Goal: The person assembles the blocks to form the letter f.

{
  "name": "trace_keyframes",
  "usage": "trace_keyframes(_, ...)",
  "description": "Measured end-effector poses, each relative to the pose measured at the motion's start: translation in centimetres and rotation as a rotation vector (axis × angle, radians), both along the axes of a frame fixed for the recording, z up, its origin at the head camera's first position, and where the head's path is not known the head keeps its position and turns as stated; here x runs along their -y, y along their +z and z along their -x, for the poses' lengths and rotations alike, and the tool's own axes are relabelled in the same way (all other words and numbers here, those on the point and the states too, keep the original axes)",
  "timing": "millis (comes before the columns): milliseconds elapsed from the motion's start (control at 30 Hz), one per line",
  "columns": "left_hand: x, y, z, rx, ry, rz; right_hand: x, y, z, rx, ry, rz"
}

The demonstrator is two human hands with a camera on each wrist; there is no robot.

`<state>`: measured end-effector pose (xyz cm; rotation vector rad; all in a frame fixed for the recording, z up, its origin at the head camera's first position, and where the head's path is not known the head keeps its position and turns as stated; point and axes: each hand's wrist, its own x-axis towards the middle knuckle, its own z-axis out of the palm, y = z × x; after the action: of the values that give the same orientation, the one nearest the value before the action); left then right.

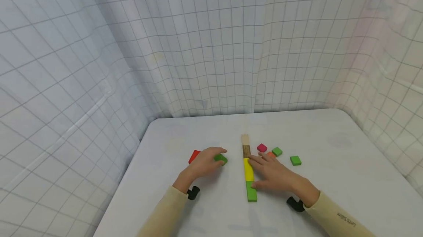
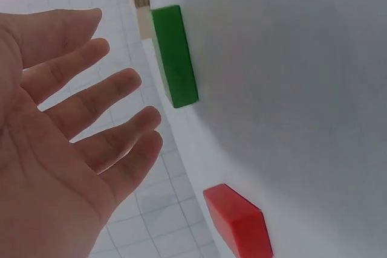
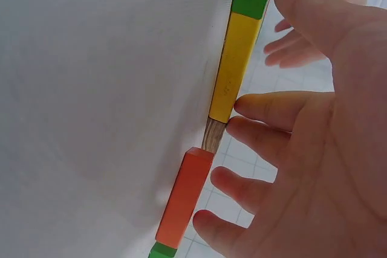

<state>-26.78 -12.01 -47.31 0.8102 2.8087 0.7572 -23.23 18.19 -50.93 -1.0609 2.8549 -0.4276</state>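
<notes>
A straight row of flat blocks runs away from me: a green block [image 1: 252,194], a yellow block [image 1: 248,171], a dark wood-grain block [image 1: 246,151] and a pale block [image 1: 245,140]. My right hand [image 1: 274,173] is at the row's right side, fingers spread. Its thumb touches the green block's edge, and its fingertips are at the yellow one. Near its other fingers lies an orange block [image 3: 184,197]. Left of the row, my left hand [image 1: 204,162] hovers with extended fingers, holding nothing. Beside it are another green block [image 2: 175,58] and a red block [image 2: 239,219], partly hidden in the head view.
Beyond my right hand lie a magenta block [image 1: 262,147] and a small green block [image 1: 277,151], with another green block [image 1: 295,160] farther right. Everything rests on a white table [image 1: 158,148]. Grid-patterned white curtains [image 1: 211,53] hang behind and at both sides.
</notes>
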Motion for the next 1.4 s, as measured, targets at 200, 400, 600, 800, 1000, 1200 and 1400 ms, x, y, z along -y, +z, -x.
trace_keyframes(200,1.5,-1.1,1.4,-0.055,-0.071,-0.016,0.0,0.2,-0.3,0.003,0.001,-0.011)
trace_keyframes(400,1.5,-1.7,2.1,-0.069,-0.107,0.036,0.0,0.2,-0.4,0.016,-0.021,-0.032)
trace_keyframes(600,1.0,-2.1,2.8,-0.053,-0.106,0.072,0.0,0.2,-0.5,0.027,-0.022,-0.039)
trace_keyframes(800,0.7,-2.1,3.4,-0.058,-0.101,0.096,0.0,0.3,-0.6,0.016,-0.009,-0.024)
trace_keyframes(1000,0.5,-1.9,3.5,-0.058,-0.093,0.104,0.0,0.2,-0.7,0.025,-0.009,-0.017)
trace_keyframes(1200,0.6,-1.9,3.5,-0.063,-0.09,0.082,0.0,0.2,-0.7,0.022,-0.008,-0.018)
trace_keyframes(1400,0.6,-1.8,3.6,-0.047,-0.068,0.06,0.0,0.3,-0.8,0.018,-0.007,-0.024)
